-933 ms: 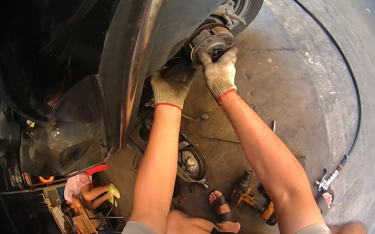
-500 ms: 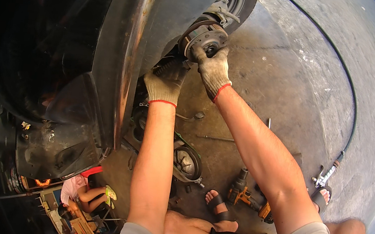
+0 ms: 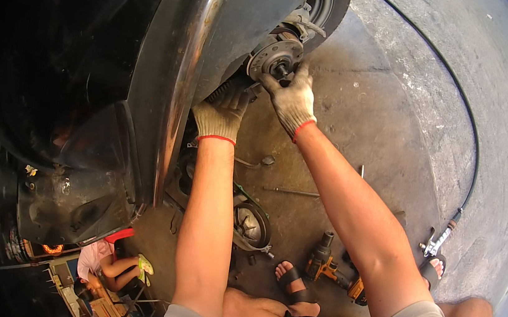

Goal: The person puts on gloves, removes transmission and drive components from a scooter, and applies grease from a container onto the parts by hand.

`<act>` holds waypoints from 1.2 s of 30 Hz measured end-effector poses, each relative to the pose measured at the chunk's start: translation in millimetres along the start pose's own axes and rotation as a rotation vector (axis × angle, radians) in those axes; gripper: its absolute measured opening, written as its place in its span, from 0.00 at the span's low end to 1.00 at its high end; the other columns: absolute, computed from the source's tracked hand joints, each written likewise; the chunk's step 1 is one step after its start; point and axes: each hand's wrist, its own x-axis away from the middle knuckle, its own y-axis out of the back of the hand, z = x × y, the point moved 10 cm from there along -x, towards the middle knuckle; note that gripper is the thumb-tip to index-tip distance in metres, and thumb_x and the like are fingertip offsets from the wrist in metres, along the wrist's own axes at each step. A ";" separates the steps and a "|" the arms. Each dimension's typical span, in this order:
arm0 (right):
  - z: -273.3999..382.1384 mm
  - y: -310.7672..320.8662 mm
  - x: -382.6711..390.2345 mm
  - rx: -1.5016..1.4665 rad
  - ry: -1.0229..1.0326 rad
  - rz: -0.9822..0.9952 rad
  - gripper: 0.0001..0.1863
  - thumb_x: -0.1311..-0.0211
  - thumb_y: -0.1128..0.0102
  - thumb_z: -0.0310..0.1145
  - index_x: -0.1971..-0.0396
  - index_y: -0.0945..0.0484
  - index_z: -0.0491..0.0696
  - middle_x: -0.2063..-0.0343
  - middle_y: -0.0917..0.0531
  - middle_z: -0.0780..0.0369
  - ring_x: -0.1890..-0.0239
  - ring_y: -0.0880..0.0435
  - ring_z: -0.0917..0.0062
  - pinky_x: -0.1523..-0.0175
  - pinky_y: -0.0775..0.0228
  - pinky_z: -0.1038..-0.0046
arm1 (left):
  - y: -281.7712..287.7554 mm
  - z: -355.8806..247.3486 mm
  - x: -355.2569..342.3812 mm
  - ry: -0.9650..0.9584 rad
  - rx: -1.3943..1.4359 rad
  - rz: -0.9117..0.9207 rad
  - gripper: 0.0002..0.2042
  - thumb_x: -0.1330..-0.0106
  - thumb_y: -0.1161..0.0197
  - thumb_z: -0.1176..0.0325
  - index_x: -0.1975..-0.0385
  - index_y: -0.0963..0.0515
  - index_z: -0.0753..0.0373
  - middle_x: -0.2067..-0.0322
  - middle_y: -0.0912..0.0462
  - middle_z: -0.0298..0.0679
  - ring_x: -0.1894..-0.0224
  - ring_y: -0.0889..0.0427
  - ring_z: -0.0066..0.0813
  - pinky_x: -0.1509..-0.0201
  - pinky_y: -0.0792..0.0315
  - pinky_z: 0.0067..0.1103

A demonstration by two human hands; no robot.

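Both my hands wear pale knitted work gloves with red cuffs. My right hand (image 3: 292,95) curls round the lower right side of a round metal clutch disc (image 3: 266,58), thumb on one side and fingers on the other. A dark shaft (image 3: 280,70) shows at the disc's centre. Beneath the scooter's dark body panel (image 3: 240,32), my left hand (image 3: 221,116) lies with its fingers stretched forward against dark parts, beside a ribbed black hose or spring (image 3: 219,92). Shadow obscures its fingertips.
A scooter wheel (image 3: 332,11) stands beyond the disc. An opened belt housing (image 3: 251,222), a cordless drill (image 3: 326,264) and a thin rod (image 3: 291,191) lie below. A black air hose (image 3: 462,94) ends in a metal nozzle (image 3: 439,241). Another person (image 3: 101,260) sits at lower left.
My right hand has shifted slightly off the disc's hub toward its lower right, and the central shaft shows more. My left hand stays nearly in place.
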 end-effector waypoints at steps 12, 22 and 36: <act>-95.0 92.0 32.4 -0.129 -0.241 0.283 0.20 0.36 0.40 0.36 0.51 0.21 0.37 0.64 0.14 0.55 0.64 0.16 0.75 0.57 0.24 0.73 | -26.1 5.8 24.1 -0.027 -0.112 -0.036 0.27 0.32 0.56 0.53 0.40 0.26 0.63 0.40 0.24 0.49 0.36 0.27 0.47 0.40 0.28 0.45; -114.4 214.5 70.6 0.929 -0.344 0.790 0.10 0.37 0.44 0.34 0.66 0.17 0.44 0.75 0.15 0.58 0.76 0.16 0.74 0.69 0.23 0.72 | -3.6 2.0 11.3 -0.064 -0.158 -0.078 0.23 0.29 0.53 0.51 0.43 0.26 0.61 0.44 0.26 0.46 0.42 0.27 0.43 0.34 0.35 0.42; -152.9 315.5 209.2 1.653 -0.268 1.234 0.14 0.38 0.42 0.39 0.59 0.17 0.47 0.62 0.14 0.50 0.57 0.15 0.54 0.53 0.23 0.59 | -1.6 11.7 22.3 -0.031 -0.127 -0.123 0.24 0.28 0.52 0.48 0.41 0.28 0.55 0.42 0.24 0.40 0.39 0.27 0.38 0.33 0.39 0.43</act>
